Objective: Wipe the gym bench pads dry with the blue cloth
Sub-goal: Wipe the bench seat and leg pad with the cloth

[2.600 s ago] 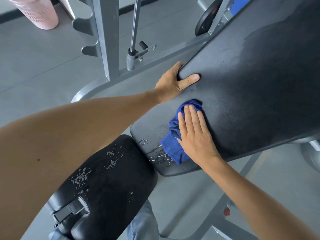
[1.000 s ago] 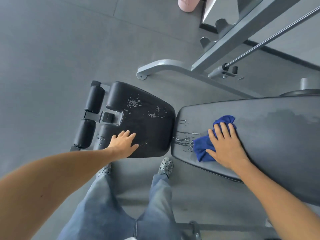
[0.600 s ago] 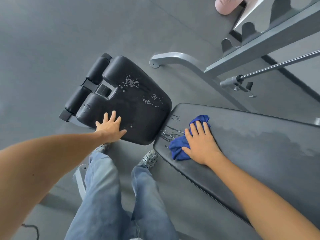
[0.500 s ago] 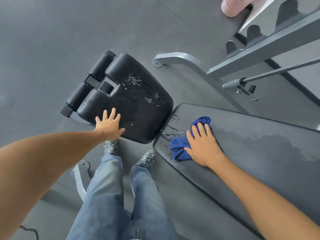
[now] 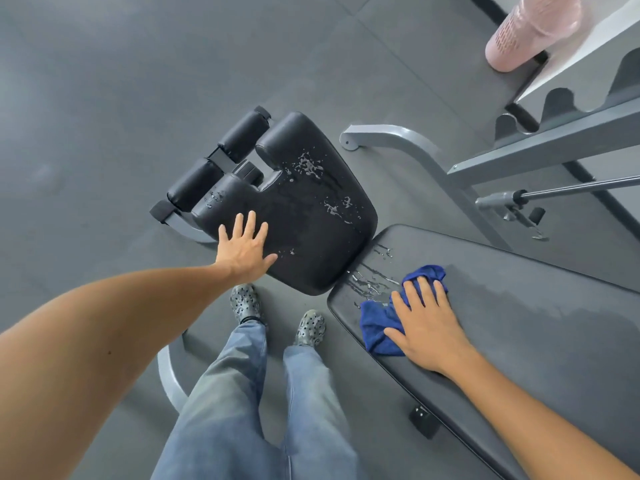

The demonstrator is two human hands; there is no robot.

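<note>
Count — 2 bench pads: seat pad (image 5: 311,237), back pad (image 5: 519,323). 1 blue cloth (image 5: 379,323). 2 foam rollers (image 5: 242,133) (image 5: 194,183). 2 hands — left hand (image 5: 247,252), right hand (image 5: 427,327). 1 pink bin (image 5: 530,27).

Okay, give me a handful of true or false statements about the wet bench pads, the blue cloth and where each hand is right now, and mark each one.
1. The right hand presses the blue cloth flat on the long back pad. True.
2. The left hand holds a second cloth. False: it is bare, fingers spread, resting on the near edge of the seat pad.
3. Water droplets still sit on the seat pad. True.
4. The cloth lies on the seat pad. False: it is on the back pad, beside streaks of water near that pad's end.
5. The pink basket stands on the bench. False: it stands on the floor, far from the pads.
</note>
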